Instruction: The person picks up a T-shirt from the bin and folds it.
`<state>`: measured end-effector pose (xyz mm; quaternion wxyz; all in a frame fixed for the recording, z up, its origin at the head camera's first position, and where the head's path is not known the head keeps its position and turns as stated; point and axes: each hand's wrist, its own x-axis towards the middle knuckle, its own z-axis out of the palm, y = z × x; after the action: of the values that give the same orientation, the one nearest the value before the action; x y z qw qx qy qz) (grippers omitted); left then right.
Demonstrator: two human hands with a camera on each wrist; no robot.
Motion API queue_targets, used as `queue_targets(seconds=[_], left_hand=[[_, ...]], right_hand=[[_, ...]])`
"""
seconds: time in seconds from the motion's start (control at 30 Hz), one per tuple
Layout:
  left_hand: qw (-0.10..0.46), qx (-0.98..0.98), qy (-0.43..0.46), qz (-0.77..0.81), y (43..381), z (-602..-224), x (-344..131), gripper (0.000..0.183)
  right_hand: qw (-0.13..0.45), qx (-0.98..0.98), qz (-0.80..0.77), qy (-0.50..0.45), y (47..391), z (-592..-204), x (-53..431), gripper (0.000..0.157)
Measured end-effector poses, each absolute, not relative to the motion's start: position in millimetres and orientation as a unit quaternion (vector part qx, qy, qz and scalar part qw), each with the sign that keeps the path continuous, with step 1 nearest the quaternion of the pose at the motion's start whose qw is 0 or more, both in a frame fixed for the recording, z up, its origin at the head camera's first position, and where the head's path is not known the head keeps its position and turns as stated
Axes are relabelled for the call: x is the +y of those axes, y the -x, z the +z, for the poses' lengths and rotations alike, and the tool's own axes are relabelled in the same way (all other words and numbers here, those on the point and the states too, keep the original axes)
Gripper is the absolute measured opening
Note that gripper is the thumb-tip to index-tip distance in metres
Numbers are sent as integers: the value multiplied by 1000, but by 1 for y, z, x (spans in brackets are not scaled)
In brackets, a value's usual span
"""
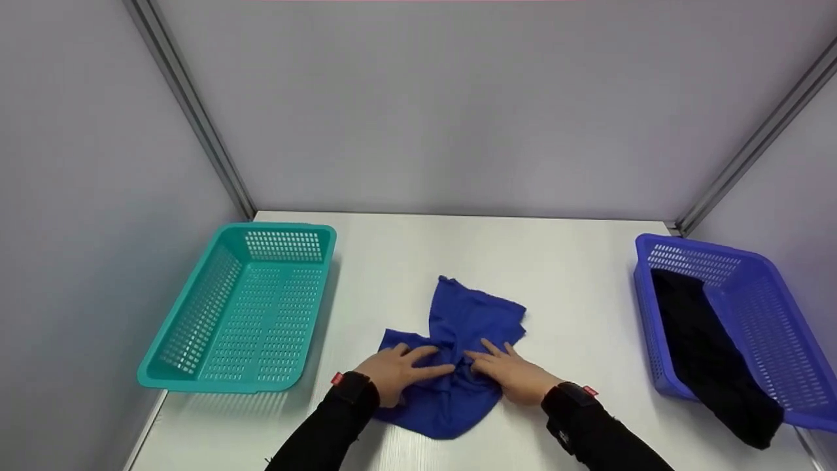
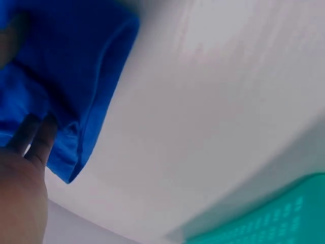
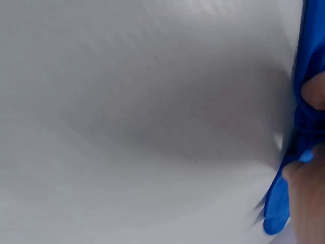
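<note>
A crumpled blue cloth [image 1: 474, 314] lies at the middle of the white table, with a stitched hem along its edge in the left wrist view. My left hand [image 1: 399, 373] rests on its left part with fingers spread; two of those fingers [image 2: 43, 137] touch the fabric near a corner. On the right side, my right hand [image 1: 513, 376] touches the cloth, its fingers also spread and pointing inward. Only part of that hand [image 3: 310, 198] shows at the edge of the right wrist view, beside the bunched fabric.
To the left stands a green perforated basket [image 1: 320, 307] with nothing in it. At the right is a purple basket [image 1: 752, 258] with a black cloth [image 1: 706, 347] inside, hanging over its front rim. Grey panels [image 1: 458, 118] enclose the table's back and sides.
</note>
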<state>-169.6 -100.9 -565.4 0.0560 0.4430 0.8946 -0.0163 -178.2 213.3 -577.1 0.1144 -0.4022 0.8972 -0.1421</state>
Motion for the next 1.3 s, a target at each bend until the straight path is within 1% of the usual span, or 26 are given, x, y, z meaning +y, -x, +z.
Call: queue_targets(seconds=[0.07, 0.1, 0.17, 0.2, 0.27, 0.33, 0.37, 0.5, 0.57, 0.63, 0.7, 0.8, 0.87, 0.97, 1.03, 1.17, 1.23, 1.3], left_hand=[[44, 890, -453, -26, 170, -570, -95, 99], [37, 889, -455, -29, 170, -573, -92, 96], [29, 891, -453, -32, 169, -577, -85, 89], [26, 893, -448, -32, 169, -579, -81, 85], [24, 902, -430, -28, 168, -583, -73, 80], [16, 914, -403, -32, 167, -588, -63, 78], [11, 922, -386, -34, 166, -590, -58, 77], [-29, 951, -305, -46, 164, -600, -38, 73], [-52, 963, -262, -46, 162, -605, -30, 70], [-68, 970, -228, -43, 162, -606, -24, 69], [-69, 974, -216, -22, 164, -603, -23, 71], [-56, 971, -228, 44, 168, -591, -28, 70], [-51, 963, -250, 86, 172, -583, -35, 63], [-60, 950, -287, 104, 173, -577, -46, 46], [-54, 943, -319, 77, 172, -579, -52, 40], [-32, 933, -359, 14, 168, -589, -55, 41], [-45, 932, -359, -9, 167, -593, -53, 43], [-71, 934, -349, -23, 168, -596, -52, 40]], right_hand=[[44, 917, -80, 388, 179, -580, 211, 41], [11, 933, -51, 357, 179, -582, 211, 41], [-39, 963, -8, 266, 179, -585, 210, 46], [-57, 974, 0, 219, 179, -586, 210, 50], [-73, 986, -7, 147, 179, -585, 209, 56], [-89, 988, -39, 117, 180, -582, 208, 56], [-96, 987, -57, 120, 179, -580, 206, 53], [-102, 970, -107, 192, 168, -573, 191, 39], [-92, 961, -122, 232, 159, -573, 182, 33], [-68, 953, -131, 266, 149, -576, 174, 31], [-35, 949, -129, 286, 142, -580, 170, 34], [-3, 951, -102, 290, 139, -585, 173, 42], [-10, 958, -74, 276, 142, -587, 180, 43], [-38, 970, -47, 236, 150, -589, 195, 40], [-53, 976, -39, 207, 156, -591, 204, 41], [-61, 984, -34, 163, 164, -595, 213, 44], [-64, 986, -34, 152, 167, -596, 212, 45], [-75, 985, -35, 151, 170, -596, 209, 44]])
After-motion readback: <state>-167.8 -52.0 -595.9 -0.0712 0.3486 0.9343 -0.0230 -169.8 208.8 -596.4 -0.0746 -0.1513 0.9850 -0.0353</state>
